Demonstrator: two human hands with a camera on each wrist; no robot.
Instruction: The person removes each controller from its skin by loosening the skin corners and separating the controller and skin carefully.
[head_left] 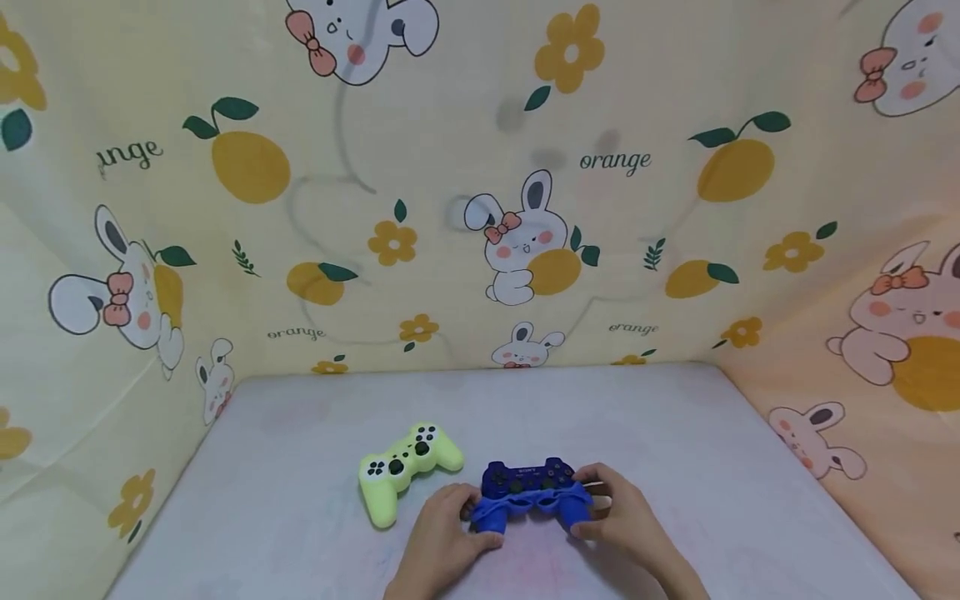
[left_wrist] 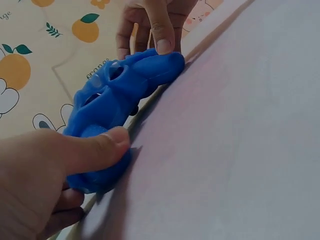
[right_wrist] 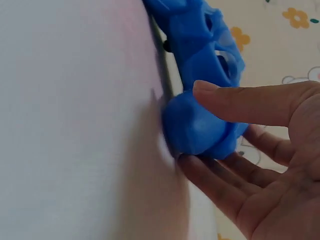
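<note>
A: Head view. Blue game controller (head_left: 529, 493) lies near the front edge of the pale table (head_left: 675, 433), a hand on each grip. Left hand (head_left: 447, 533) closes on the left grip, right hand (head_left: 622, 515) on the right. A yellow-green controller (head_left: 405, 468) sits just beside it to the left, untouched. Rabbit-and-orange printed cloth (head_left: 480, 183) walls the table on three sides.

B: Fingers?

A: Left wrist view. The left thumb (left_wrist: 95, 150) presses on top of the near grip, the fingers curl beneath it: a firm pinch. At the far end the other hand's thumb rests on the far grip of the blue controller (left_wrist: 125, 85).

B: And the right?

A: Right wrist view. The right thumb (right_wrist: 240, 102) lies flat on the rounded grip of the blue controller (right_wrist: 200, 120), and the fingers (right_wrist: 220, 185) pass under it only lightly bent. A loose cradle rather than a clamp.

B: Handling?

A: My judgement: light, with a soft blue skin over a stiff body. The skin looks matte, so it should not slip. The two grips are the natural holds; keep thumbs off the sticks and buttons.
</note>
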